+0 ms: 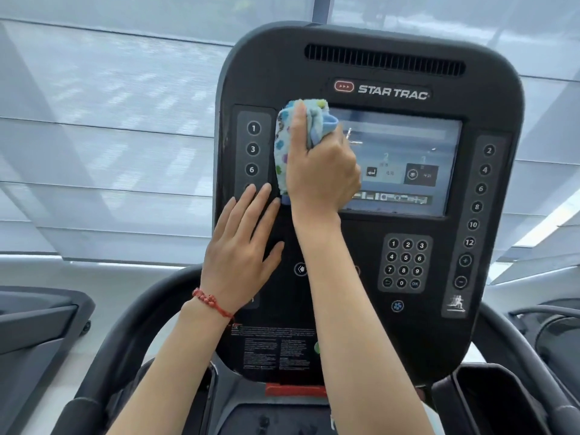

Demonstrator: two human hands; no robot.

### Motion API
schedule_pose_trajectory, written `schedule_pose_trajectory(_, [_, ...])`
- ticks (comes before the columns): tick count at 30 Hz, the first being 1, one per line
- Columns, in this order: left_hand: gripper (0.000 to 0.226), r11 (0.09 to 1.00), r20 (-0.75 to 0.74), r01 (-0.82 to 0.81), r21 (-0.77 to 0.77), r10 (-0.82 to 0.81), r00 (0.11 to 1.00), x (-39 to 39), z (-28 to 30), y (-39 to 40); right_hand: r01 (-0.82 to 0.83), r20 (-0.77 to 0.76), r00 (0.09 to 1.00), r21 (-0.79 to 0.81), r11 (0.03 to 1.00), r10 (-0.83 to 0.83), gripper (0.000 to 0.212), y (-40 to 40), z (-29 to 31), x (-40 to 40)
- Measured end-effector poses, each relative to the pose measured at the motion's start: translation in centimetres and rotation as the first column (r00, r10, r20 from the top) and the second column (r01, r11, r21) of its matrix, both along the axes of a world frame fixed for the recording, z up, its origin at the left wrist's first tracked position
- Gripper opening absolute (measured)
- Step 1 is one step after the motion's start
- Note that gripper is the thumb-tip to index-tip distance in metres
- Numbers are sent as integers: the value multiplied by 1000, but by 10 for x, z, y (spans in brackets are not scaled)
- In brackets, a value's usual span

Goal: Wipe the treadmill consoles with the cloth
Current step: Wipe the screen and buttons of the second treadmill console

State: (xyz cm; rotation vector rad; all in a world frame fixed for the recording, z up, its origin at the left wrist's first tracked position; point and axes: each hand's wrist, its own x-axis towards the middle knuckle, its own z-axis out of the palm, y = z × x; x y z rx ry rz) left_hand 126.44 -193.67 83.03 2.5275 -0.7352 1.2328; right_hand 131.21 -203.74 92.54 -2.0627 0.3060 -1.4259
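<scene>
Fingers of your right hand are clenched around the bunched cloth, pressing it against the console at the left edge of the screen. Cloth is pale blue with coloured spots; it hangs from your grip down to the screen's lower left corner and covers the strip of panel between the screen and the left button column. Your left hand grasps nothing: fingers extended and slightly spread, palm flat on the console face below and left of the screen, fingertips touching the bottom of the left button column and just beside the cloth's lower end. A red bracelet sits on that wrist. Numeric keypad lies below the screen, uncovered. Screen is lit, its left part hidden by your right hand.
</scene>
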Motion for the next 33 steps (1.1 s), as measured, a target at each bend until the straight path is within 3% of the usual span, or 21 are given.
schedule_pose_trajectory(5, [48,1000,-2,-14,17,14,1000,-1,0,2,48,-10,999,-55,997,-49,57,-32,-4,1])
schedule_pose_trajectory(14, [50,999,-2,-45,0,45,999,0,-3,-3,360,-143,928,113,926,-343,57,-149,-14,-31])
schedule_pose_trajectory(20, [49,998,20,-60,-36,60,998,1,-6,-10,274,-94,961,179,945,-261,51,-117,-18,-28])
schedule_pose_trajectory(26, [48,998,22,-51,-29,52,998,0,-5,-8,83,-20,996,24,996,-82,56,-50,-21,-16])
schedule_pose_trajectory(33, [50,999,4,-34,-30,35,999,0,-5,-7,61,54,997,-120,991,-55,49,-14,-20,-3])
